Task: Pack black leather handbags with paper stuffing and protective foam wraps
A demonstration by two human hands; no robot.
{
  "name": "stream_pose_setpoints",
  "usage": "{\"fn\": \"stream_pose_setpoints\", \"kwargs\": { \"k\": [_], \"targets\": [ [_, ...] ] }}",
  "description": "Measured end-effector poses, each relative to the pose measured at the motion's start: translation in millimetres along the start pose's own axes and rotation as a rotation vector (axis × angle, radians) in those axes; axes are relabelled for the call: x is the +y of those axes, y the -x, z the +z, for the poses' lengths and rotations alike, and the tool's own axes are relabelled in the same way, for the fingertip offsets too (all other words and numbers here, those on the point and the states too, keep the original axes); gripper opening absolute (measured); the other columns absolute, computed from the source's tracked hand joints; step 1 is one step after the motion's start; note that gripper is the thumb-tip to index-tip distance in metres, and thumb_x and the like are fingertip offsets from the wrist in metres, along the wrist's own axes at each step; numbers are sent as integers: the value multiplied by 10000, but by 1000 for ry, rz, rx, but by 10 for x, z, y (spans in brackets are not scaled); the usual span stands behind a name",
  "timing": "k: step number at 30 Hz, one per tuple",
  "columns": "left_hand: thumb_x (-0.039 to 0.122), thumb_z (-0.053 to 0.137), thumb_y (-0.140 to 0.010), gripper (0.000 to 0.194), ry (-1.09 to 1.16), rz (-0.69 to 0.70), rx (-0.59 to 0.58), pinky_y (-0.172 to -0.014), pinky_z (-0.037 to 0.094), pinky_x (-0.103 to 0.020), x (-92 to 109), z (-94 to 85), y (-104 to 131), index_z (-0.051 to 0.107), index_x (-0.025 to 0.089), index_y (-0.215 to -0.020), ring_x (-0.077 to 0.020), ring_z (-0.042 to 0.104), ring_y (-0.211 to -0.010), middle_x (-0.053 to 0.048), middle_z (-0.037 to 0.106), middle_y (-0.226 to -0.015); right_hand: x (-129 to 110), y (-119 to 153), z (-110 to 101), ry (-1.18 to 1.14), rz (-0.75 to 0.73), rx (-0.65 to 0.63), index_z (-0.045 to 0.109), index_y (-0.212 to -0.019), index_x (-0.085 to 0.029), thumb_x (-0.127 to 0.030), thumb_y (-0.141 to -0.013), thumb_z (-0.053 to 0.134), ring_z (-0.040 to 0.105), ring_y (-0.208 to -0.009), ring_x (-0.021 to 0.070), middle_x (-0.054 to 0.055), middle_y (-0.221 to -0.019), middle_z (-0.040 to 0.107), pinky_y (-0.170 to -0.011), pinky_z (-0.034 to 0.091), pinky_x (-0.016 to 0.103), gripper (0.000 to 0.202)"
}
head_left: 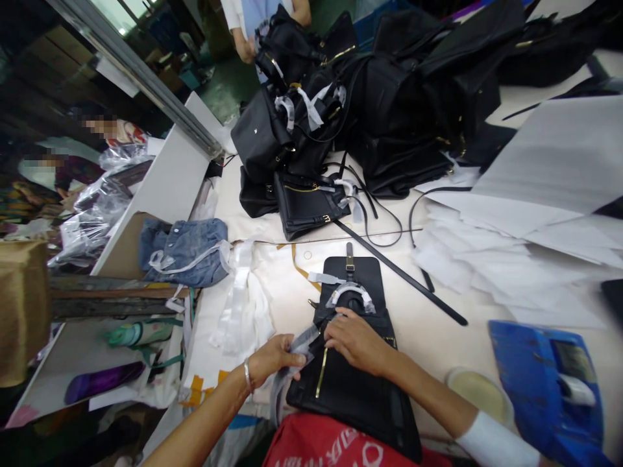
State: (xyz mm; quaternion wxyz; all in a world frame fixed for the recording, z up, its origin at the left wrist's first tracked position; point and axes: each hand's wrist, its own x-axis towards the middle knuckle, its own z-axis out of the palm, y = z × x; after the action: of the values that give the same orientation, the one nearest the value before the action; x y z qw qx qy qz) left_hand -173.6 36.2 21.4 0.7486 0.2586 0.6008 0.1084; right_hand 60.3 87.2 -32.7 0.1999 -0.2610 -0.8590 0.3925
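Note:
A black backpack [355, 383] lies flat in front of me, its flap [357, 269] laid back and its brass zipper [321, 373] showing. Clear film wraps its curved top handle [350, 292]. At the bag's left edge, my left hand [280, 357] pinches a strip of clear plastic film [305, 340] between thumb and fingers. My right hand [355, 340] rests over the upper front of the bag with its fingers bent closed near the film's upper end. What its fingertips grip is hidden.
Black bags [403, 117] are piled at the back, with a person's arm [241, 42] behind them. White paper sheets [496, 246], a blue bin [540, 383] and a round tub [479, 392] are on the right. A denim bag [187, 250] and white strips [243, 298] lie left.

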Motion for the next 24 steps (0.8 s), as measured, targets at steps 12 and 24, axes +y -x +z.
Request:
{"fn": "stream_pose_setpoints", "kwargs": {
  "k": [12, 24],
  "targets": [
    [342, 698, -689, 278, 145, 37, 27, -577, 432, -229, 73, 155, 37, 636, 108, -825, -144, 601, -613, -70, 668, -746, -86, 3, 98, -48, 11, -7, 568, -878, -203, -242, -898, 453, 558, -820, 155, 14, -789, 621, -1016, 280, 406, 123],
    [412, 643, -704, 289, -85, 83, 209, -534, 409, -239, 167, 147, 11, 589, 137, -774, -168, 614, -591, -34, 654, -665, 188, -96, 23, 125, -19, 34, 590, -953, -185, -165, -867, 459, 516, -922, 187, 52, -866, 613, -1032, 257, 456, 158]
  ]
}}
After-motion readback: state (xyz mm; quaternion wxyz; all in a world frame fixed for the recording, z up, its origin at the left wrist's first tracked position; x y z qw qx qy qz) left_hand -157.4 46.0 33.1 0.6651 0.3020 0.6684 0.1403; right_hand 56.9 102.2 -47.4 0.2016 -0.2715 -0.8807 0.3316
